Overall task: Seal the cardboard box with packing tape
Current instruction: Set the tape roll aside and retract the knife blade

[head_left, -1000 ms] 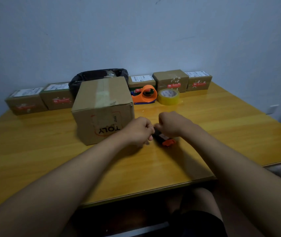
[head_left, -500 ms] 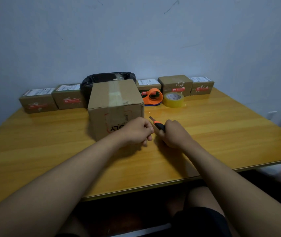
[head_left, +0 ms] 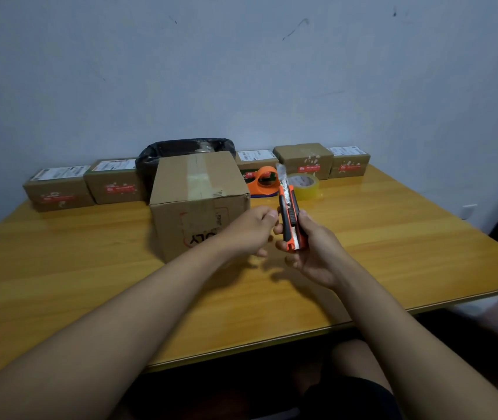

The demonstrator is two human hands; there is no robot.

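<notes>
A closed cardboard box (head_left: pixel 196 192) with a strip of tape along its top seam stands on the wooden table (head_left: pixel 393 237), left of centre. My right hand (head_left: pixel 311 250) holds an orange and black utility knife (head_left: pixel 288 213) upright just right of the box, its blade extended upward. My left hand (head_left: pixel 250 231) is curled loosely beside the knife's handle, fingertips near it, in front of the box's lower right corner. An orange tape dispenser (head_left: pixel 264 181) and a roll of yellowish packing tape (head_left: pixel 305 186) lie behind the knife.
Several small labelled cardboard boxes (head_left: pixel 59 189) line the wall at the table's back edge. A black plastic-lined bin (head_left: pixel 181 150) sits behind the large box. The table's front edge runs close to my lap.
My right hand has lifted the utility knife off the table and turned it upright, with the blade now out. The camera has tilted upward. The left hand stayed beside it.
</notes>
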